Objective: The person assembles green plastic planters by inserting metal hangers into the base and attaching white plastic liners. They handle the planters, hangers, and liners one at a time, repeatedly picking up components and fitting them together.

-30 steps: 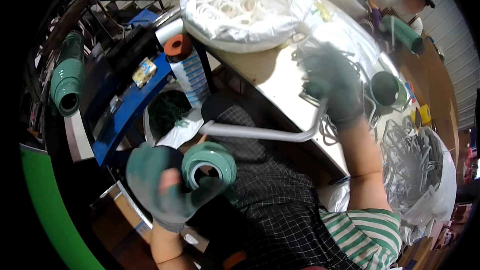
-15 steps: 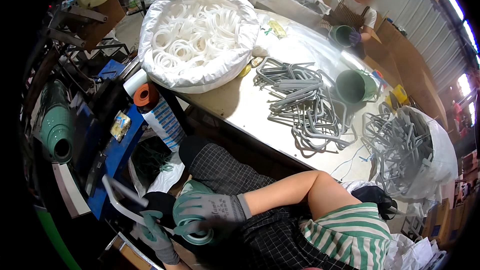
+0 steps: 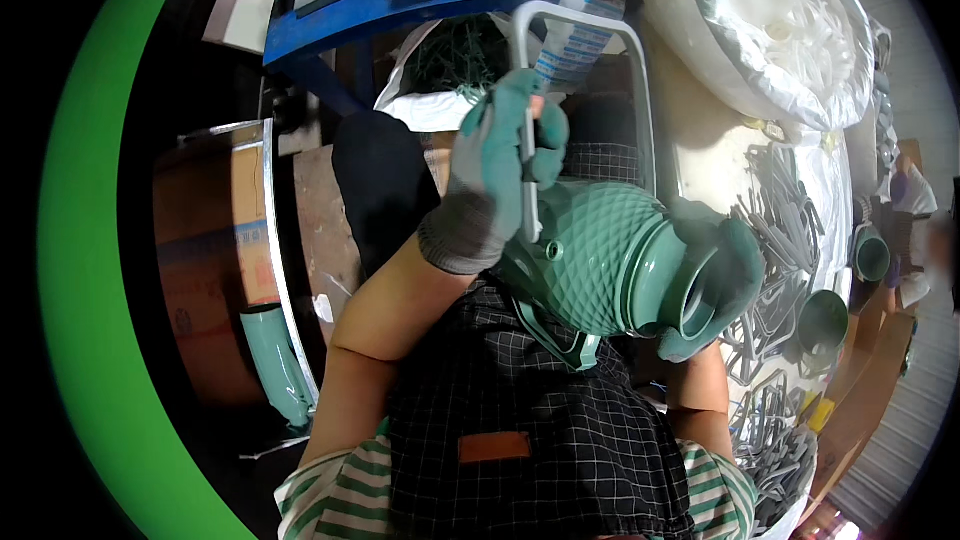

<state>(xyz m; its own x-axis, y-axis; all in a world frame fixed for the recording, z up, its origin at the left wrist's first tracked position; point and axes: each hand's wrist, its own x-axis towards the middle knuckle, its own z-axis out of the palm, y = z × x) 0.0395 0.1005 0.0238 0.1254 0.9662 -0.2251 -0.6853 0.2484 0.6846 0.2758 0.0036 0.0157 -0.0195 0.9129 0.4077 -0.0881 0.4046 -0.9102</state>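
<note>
Between my hands lies a green plastic jug body [image 3: 590, 255] on its side, with a diamond pattern and a ringed neck pointing right. My gloved right hand [image 3: 728, 285] is wrapped round its neck. My gloved left hand [image 3: 510, 155] grips one leg of a grey U-shaped handle [image 3: 638, 75]. That leg's tip is close to a small round lug on the jug; I cannot tell whether they touch. The handle's other leg runs down behind the jug, where its end is hidden. A green side grip [image 3: 570, 348] sticks out from the jug toward my apron.
White rings fill a large sack [image 3: 690, 15] on the table. Grey handles [image 3: 785, 210] lie heaped beside a green cylinder [image 3: 823, 322]; more fill another bag [image 3: 780, 455]. A blue bench [image 3: 400, 15] stands ahead, an open carton [image 3: 200, 240] at left. A co-worker is at far right.
My view has swung left and down to my lap. The jug, mostly hidden before, now shows fully between my hands. The grey handle has turned upright, its legs now beside the jug.
</note>
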